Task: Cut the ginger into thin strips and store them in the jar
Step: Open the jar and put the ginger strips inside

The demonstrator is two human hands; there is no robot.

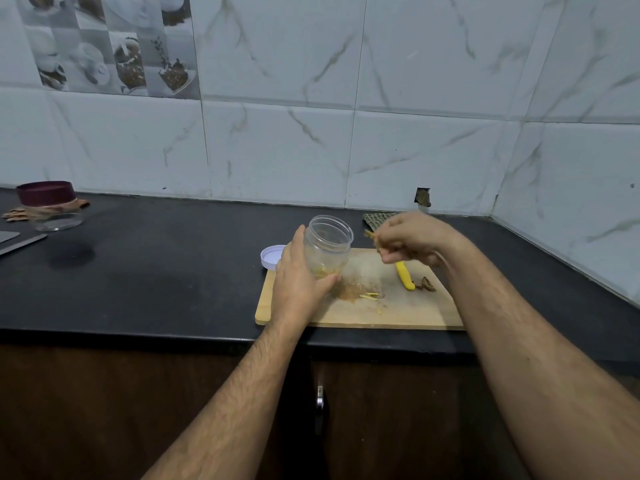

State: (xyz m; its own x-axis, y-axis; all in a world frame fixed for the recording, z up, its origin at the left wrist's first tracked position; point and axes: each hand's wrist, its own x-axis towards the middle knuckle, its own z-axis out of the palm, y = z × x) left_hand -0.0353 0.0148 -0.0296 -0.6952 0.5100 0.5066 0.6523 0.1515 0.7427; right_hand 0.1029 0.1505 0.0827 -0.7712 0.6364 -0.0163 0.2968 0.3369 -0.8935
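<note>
Two hands over the cutting board: left hand wraps the tilted open jar, few ginger strips inside. Right hand, blurred, pinches more strips beside the jar mouth, hiding part of the yellow-handled knife.

A black countertop runs beneath white marble-look wall tiles. At far left stands a clear jar with a maroon lid, crumpled brown scraps beside it. A patterned cloth lies near the wall, above brown cabinet doors
</note>
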